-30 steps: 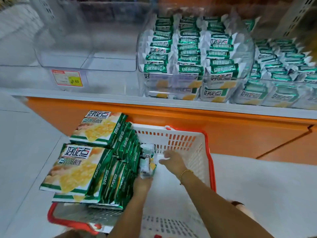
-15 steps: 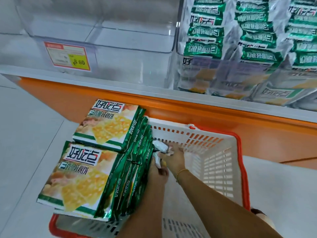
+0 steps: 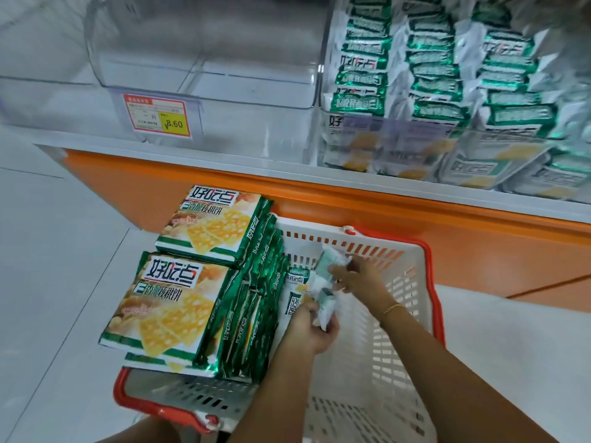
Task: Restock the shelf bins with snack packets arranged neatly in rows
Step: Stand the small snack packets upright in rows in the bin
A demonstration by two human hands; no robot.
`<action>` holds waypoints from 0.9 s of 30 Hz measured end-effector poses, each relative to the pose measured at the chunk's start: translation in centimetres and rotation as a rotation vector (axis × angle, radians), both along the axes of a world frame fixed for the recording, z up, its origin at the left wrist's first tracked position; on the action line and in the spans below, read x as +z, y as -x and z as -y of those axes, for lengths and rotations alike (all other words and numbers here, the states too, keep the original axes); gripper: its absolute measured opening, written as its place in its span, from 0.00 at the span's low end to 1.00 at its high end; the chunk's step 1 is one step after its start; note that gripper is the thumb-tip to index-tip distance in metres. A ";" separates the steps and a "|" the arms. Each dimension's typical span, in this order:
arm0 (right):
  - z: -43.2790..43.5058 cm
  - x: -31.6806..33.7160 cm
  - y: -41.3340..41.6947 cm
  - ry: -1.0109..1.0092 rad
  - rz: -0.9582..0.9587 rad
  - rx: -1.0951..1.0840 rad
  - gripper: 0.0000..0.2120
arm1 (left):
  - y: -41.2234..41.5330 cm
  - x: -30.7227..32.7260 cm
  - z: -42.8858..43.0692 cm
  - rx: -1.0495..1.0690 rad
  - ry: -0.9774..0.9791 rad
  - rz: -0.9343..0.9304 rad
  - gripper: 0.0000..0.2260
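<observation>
A shop: a price tag (image 3: 157, 115) marked 8.60 hangs on a clear bin (image 3: 204, 87), the next bin (image 3: 323, 135) holds rows of identical green packets (image 3: 431, 84), and a red-rimmed shopping basket (image 3: 412, 282) of packs (image 3: 179, 308) sits below the shelf (image 3: 224, 161).

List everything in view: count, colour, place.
shelf: one, white and orange, ahead
bins: at least two, clear, on shelf
price tag: one, red-yellow, left bin front
shelved packets: many, green-white, right bin
basket: one, white, red rim, below shelf
large bags: stack, green-yellow, basket's left
small packets: several, white-green, in hands
bracelet: one, gold, right wrist
left hand: grips small packets
right hand: pinches small packets
</observation>
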State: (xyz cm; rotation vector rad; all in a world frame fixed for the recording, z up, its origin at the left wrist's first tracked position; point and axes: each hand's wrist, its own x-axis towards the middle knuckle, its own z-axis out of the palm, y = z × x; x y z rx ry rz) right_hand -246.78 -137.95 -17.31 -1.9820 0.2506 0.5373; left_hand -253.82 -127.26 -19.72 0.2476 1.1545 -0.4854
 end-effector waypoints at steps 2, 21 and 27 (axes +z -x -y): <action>1.4 2.7 0.4 -0.141 0.010 -0.062 0.10 | 0.6 1.1 0.2 0.001 0.081 0.078 0.11; 3.8 15.7 8.1 -0.221 0.667 0.146 0.23 | 1.4 14.3 -2.8 -0.263 -0.172 0.848 0.18; 4.7 17.6 8.3 -0.063 0.864 0.103 0.30 | 1.9 17.9 -2.4 -0.390 -0.230 0.984 0.21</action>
